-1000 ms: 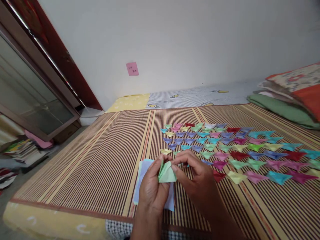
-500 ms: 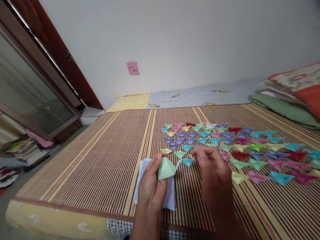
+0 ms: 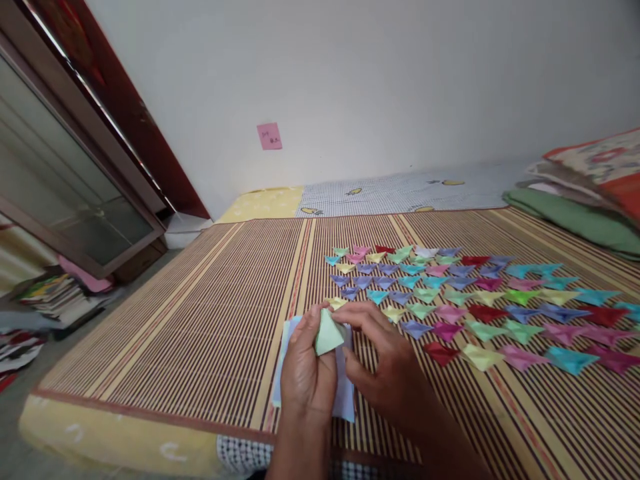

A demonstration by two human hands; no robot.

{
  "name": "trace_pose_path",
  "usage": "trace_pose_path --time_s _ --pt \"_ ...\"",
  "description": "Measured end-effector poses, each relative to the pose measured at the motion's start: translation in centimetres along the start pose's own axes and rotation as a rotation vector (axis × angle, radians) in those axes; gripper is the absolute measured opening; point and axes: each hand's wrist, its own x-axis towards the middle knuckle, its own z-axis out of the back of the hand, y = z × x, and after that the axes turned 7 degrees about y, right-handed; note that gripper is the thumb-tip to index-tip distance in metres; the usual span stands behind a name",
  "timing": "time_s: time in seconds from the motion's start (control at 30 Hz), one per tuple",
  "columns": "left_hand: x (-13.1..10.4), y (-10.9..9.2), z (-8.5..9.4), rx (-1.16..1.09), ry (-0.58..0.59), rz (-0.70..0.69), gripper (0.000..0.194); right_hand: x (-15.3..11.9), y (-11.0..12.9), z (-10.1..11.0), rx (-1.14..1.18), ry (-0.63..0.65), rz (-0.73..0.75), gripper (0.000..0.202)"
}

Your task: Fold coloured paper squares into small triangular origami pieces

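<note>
A light green piece of folded paper (image 3: 329, 333), shaped like a small peak, is held in my left hand (image 3: 306, 373), pinched between thumb and fingers. My right hand (image 3: 383, 353) is at the paper's right side. Its forefinger touches the upper right edge, while the thumb stands apart lower down. Beneath my left hand lies a stack of paper sheets (image 3: 345, 393), blue and lilac where it shows. Rows of small folded paper pieces (image 3: 481, 358) in many colours spread to the right; my right hand hides some of them.
A striped bamboo mat (image 3: 200, 320) covers the bed. Folded bedding (image 3: 565, 220) and a patterned cushion (image 3: 600, 160) lie at the far right. A pink note (image 3: 270, 136) sticks to the wall. Books (image 3: 55, 297) are piled beyond the bed's left edge.
My right hand has moved left from above the coloured pieces to the green paper. The paper's thin right-hand point no longer shows. My left hand keeps its hold.
</note>
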Motion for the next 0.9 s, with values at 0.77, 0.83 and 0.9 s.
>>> trace_pose_path --time_s 0.77,0.83,0.9 --pt "-0.3 -0.1 1.8 0.775 0.266 -0.370 0.021 -0.4 -1.3 1.6 0.475 -0.061 -0.365 0.023" --pt "-0.6 0.0 1.8 0.827 0.274 -0.391 0.020 -0.4 -1.6 1.6 0.508 -0.107 -0.394 0.018" --pt "-0.8 0.3 1.7 0.853 0.290 -0.402 0.020 -0.4 -1.8 1.4 0.518 -0.141 -0.409 0.013"
